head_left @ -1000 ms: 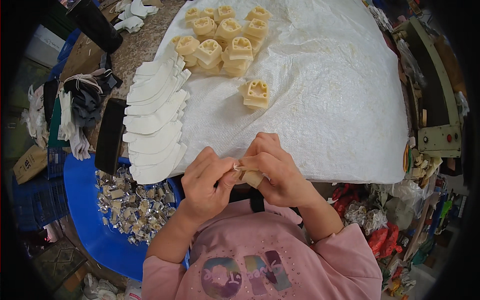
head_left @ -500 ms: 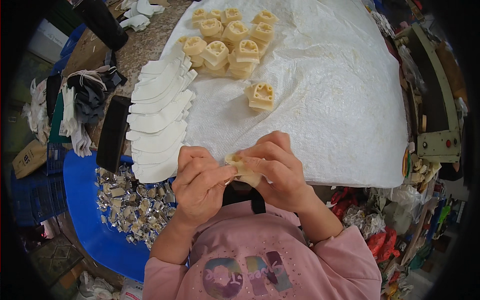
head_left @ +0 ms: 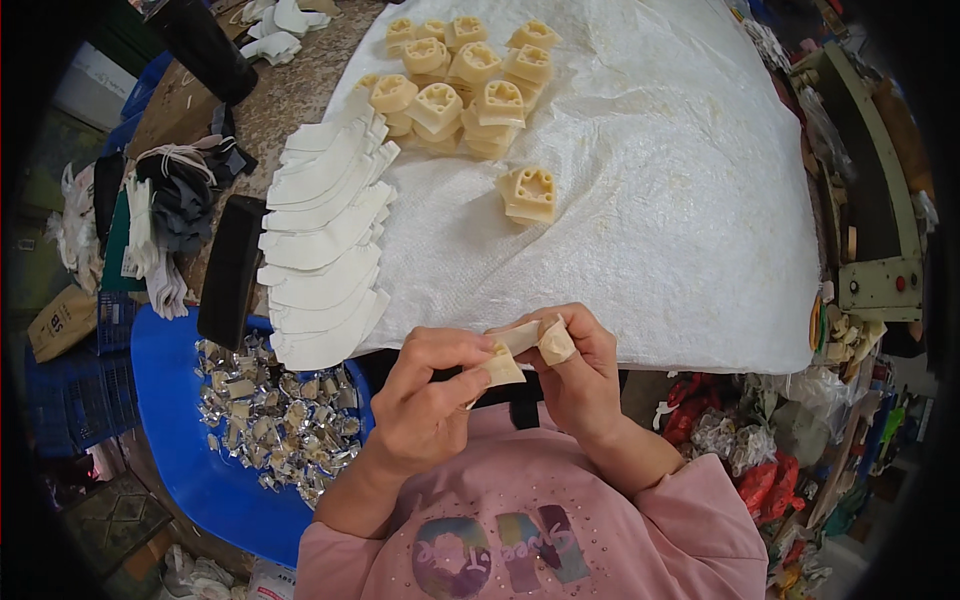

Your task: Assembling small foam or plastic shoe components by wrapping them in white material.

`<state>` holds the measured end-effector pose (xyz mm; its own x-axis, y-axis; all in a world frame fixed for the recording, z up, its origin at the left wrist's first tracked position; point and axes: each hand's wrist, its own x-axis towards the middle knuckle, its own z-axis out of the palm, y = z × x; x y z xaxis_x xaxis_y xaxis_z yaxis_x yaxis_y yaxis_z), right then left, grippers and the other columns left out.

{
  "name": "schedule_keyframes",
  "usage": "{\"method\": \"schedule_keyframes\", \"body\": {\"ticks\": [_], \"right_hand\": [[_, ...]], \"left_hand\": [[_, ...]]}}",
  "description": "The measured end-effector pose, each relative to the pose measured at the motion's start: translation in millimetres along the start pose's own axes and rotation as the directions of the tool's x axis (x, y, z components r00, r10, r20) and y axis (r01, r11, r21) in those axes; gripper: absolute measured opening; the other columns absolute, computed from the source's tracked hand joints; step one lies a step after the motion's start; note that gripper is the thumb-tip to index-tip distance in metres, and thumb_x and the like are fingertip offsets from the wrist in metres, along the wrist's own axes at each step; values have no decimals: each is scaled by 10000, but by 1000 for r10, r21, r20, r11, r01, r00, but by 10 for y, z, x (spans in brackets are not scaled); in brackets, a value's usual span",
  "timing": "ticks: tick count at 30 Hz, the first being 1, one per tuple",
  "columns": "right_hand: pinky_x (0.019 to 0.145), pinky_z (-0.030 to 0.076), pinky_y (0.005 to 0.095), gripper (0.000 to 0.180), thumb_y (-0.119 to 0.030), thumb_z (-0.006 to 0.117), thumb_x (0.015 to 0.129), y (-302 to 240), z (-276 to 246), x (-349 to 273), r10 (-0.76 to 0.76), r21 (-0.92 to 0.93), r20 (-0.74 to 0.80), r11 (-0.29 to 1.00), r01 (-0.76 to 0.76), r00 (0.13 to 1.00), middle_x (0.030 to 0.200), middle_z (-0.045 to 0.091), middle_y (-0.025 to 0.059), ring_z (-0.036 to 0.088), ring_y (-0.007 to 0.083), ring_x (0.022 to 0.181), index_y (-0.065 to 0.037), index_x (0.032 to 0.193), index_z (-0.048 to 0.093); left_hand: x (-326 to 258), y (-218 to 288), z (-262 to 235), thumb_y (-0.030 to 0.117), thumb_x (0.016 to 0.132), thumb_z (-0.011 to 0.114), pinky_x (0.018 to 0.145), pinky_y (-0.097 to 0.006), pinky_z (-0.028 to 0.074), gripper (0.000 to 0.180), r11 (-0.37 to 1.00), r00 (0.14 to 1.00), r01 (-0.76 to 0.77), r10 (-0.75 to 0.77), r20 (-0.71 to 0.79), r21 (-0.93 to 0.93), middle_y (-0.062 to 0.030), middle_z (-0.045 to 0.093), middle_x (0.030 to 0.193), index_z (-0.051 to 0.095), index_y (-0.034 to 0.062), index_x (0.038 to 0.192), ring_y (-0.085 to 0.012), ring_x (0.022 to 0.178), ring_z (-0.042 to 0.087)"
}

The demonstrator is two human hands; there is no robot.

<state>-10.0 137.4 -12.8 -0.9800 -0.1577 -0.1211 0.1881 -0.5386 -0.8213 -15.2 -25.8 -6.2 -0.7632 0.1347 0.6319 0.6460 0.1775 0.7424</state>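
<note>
My left hand (head_left: 430, 400) and my right hand (head_left: 580, 385) meet close to my chest, below the near edge of the white sheet (head_left: 640, 200). Together they grip a small cream block (head_left: 552, 342) wrapped in a pale strip (head_left: 505, 358); the left fingers pinch the strip's end, the right fingers hold the block. One finished cream block (head_left: 528, 194) sits alone on the sheet. A pile of several similar blocks (head_left: 455, 80) lies at the sheet's far end. A fanned row of white curved strips (head_left: 320, 245) lies along the sheet's left edge.
A blue tub (head_left: 190, 440) at lower left holds several shiny metal pieces (head_left: 275, 420). A black bar (head_left: 230, 270) lies beside the strips, with folded gloves and cloth (head_left: 165, 215) further left. A machine (head_left: 880, 230) stands at the right, coloured bags (head_left: 760, 450) below it.
The view has shifted slightly. My hands have drawn a little apart, and the pale strip now shows more clearly between them around the block.
</note>
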Motion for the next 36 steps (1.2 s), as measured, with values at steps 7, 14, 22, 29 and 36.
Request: {"method": "schedule_keyframes", "body": {"ticks": [7,14,22,29,36], "right_hand": [[896,488,322,190,-90,451,949,-179,-23,-69,203,83,37,975,-205,978,1149,588,190,595,198,1013,41,1050,544],[862,497,309,243,-139,423,971,-152,-28,-31,188,-165,20,969,-182,982,1099,621,166,611,187,974,52,1050,552],[830,487,290,261,-173,544,934,-283,-134,222,89,-524,263,849,65,961,1008,633,125,600,161,947,28,1098,564],[863,492,306,324,-50,706,798,-332,-307,381,318,-329,375,924,-196,871,1034,618,108,608,160,944,26,1074,556],[823,509,279,393,-43,701,795,-274,-285,446,332,-386,307,900,-202,892,991,649,114,626,155,919,20,1146,534]], "left_hand": [[57,37,27,-36,646,653,559,-304,392,215,920,980,-167,117,159,354,-106,579,877,584,22,841,-232,748,599],[73,82,125,-17,669,645,533,-323,346,157,861,975,-149,47,217,486,-96,538,856,570,24,801,-217,668,511],[54,-14,38,-172,665,614,678,-351,509,233,985,994,79,-90,63,154,-166,573,919,521,-22,817,-295,819,602],[33,-18,80,-175,664,606,733,-329,527,209,989,987,80,-61,151,-125,-175,575,909,479,-27,741,-303,849,625],[34,-55,91,-166,687,606,672,-302,502,171,994,982,94,-102,161,55,-174,575,905,510,-38,747,-276,804,603]]}}
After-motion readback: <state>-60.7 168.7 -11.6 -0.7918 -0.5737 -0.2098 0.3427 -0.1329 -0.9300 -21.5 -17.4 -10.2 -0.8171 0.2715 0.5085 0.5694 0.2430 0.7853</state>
